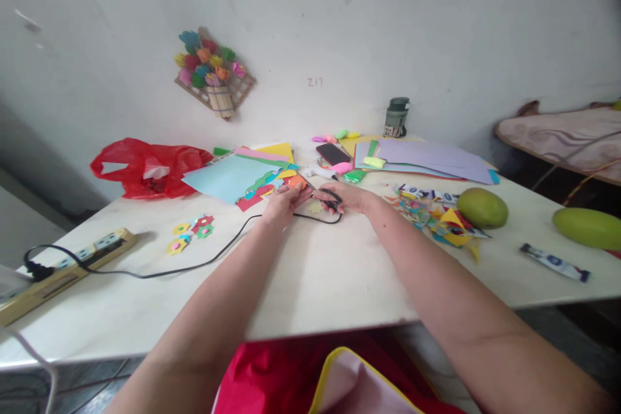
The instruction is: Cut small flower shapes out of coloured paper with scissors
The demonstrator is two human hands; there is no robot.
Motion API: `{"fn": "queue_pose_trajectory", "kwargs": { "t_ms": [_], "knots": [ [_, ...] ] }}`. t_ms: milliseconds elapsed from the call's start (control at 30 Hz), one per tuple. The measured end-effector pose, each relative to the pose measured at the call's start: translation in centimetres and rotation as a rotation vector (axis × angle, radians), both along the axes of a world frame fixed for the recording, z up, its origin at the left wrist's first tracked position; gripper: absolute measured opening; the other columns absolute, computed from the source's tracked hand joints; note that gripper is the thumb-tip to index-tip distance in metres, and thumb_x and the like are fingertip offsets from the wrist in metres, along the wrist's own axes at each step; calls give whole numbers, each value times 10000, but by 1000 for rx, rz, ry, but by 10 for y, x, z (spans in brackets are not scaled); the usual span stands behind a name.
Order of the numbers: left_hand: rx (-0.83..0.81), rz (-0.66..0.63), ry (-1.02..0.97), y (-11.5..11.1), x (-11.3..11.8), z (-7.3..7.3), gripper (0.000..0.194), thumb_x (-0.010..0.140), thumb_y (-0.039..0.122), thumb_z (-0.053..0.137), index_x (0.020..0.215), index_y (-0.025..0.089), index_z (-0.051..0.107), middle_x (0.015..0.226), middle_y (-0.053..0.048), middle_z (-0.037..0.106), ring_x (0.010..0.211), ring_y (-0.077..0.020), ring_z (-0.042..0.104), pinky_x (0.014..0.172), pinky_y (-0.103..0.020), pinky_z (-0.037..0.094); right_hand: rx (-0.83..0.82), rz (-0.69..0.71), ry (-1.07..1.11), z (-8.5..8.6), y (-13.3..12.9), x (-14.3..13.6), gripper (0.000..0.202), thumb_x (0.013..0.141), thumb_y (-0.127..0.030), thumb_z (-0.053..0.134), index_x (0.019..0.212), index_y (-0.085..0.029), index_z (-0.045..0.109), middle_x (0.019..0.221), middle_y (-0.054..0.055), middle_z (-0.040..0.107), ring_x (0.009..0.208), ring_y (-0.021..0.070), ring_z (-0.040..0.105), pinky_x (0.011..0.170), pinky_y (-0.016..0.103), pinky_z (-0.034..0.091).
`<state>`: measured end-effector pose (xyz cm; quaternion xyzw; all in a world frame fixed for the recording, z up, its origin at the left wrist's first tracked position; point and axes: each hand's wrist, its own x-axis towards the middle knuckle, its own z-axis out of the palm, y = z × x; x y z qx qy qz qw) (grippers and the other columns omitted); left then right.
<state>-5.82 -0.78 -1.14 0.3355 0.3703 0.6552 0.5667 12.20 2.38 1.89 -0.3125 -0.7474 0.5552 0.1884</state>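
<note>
Near the middle of the table, my left hand (285, 204) pinches a small orange paper piece (297, 182). Just to its right, my right hand (341, 198) is closed round the black handles of a pair of scissors (332, 199), whose blades point left at the orange piece. A pale yellow-green paper shape (316, 207) lies on the table between the hands. Cut strips of coloured paper (262, 189) lie beyond my left hand. The white glue gun (317, 173) rests behind the hands.
A black cord (194, 266) runs from the power strip (68, 275) towards my hands. Paper flowers (204, 226) and a red bag (150, 171) are left. Paper scraps (436, 217), mangoes (482, 207) and a glue tube (555, 262) are right; paper sheets (436, 156) and a phone (332, 154) lie behind.
</note>
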Motion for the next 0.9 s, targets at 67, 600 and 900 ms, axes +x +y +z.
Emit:
{"fn": "queue_pose_trajectory", "kwargs": {
  "t_ms": [67,600,900],
  "knots": [
    [-6,-11,13,1,-1,-1,10,751,103,651,745,99,658,736,-69,696,671,-143,680,699,-248,571,4,-17,1,0,-1,-2,294,826,-426,574,731,-162,486,639,-12,550,427,50,496,294,147,287],
    [-35,-29,106,-4,-2,3,104,745,171,687,804,114,623,735,-74,703,622,-141,674,692,-266,548,13,-51,-1,4,-6,-5,299,817,-422,596,716,-162,488,549,-27,529,378,44,459,277,142,273],
    [-21,-24,110,-1,-3,-1,159,710,217,715,805,119,634,761,-86,713,645,-167,685,731,-316,549,31,-15,2,-3,0,-4,337,812,-463,594,719,-167,460,607,-20,543,413,44,481,291,141,281]
  ]
}}
